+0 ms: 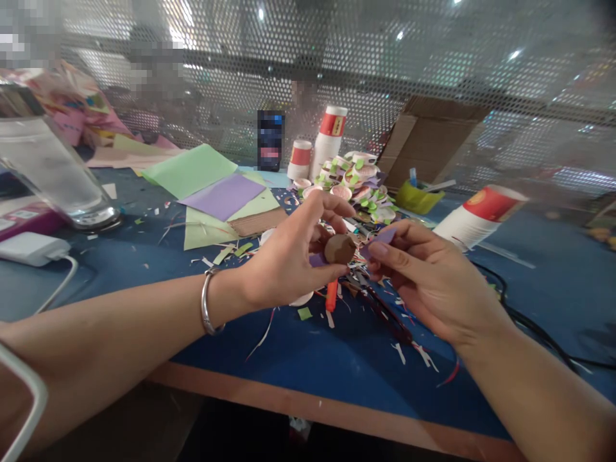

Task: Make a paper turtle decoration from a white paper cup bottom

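My left hand (283,253) is closed around a small brown round piece (338,248), with its flat face turned toward me. Some purple paper shows beside it, between the fingers. Close by on the right, my right hand (423,273) pinches a small purple paper piece (382,241) between thumb and fingers, near the brown piece. Both hands are above the blue table (269,359). Below them lie an orange stick-like thing (331,296), paper scraps and dark-handled scissors (385,314), partly hidden.
Behind my hands is a heap of small paper cup pieces (360,170), with stacked paper cups (332,138). More cups (481,215) lean at right. Green sheets (197,168) and a purple sheet (224,197) lie left. A glass of water (52,167) and a white charger (33,247) stand far left.
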The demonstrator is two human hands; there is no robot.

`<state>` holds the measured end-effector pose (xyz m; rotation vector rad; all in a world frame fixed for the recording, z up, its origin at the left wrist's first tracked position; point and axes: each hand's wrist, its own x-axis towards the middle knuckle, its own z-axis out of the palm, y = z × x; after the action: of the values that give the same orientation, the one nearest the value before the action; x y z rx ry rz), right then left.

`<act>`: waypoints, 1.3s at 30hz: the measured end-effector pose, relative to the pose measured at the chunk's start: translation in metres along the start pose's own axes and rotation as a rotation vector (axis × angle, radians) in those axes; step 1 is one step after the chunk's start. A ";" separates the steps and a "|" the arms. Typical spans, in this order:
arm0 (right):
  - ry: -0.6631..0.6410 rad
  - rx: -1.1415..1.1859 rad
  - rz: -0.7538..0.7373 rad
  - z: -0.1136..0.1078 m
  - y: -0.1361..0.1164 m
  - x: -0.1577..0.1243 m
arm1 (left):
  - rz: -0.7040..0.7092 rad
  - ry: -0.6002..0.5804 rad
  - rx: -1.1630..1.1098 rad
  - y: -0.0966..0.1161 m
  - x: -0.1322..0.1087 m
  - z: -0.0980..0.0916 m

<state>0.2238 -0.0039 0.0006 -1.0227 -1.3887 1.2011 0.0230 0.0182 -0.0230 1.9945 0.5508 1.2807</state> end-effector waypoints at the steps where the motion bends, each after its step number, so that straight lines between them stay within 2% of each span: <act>1: -0.020 0.029 0.012 0.001 0.001 0.000 | 0.002 -0.007 0.008 0.000 -0.001 0.001; 7: -0.102 0.098 0.053 0.004 0.006 -0.001 | 0.025 -0.016 -0.006 0.001 -0.004 0.007; 23: -0.117 0.028 0.024 0.004 0.006 -0.002 | -0.026 -0.003 -0.088 0.005 -0.005 0.013; 30: -0.119 -0.003 0.009 0.005 0.007 -0.002 | 0.005 0.016 -0.043 0.004 -0.006 0.013; 34: -0.112 0.010 0.022 0.004 0.008 -0.002 | -0.044 0.016 -0.094 0.007 -0.008 0.014; 37: -0.106 0.020 0.016 0.003 0.009 -0.001 | -0.136 0.012 -0.210 0.011 -0.007 0.013; 39: -0.109 0.005 -0.002 0.002 0.010 -0.001 | -0.203 0.050 -0.265 0.013 -0.004 0.011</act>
<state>0.2223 -0.0040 -0.0092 -0.9641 -1.4693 1.2741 0.0312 0.0032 -0.0194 1.6497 0.5608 1.2130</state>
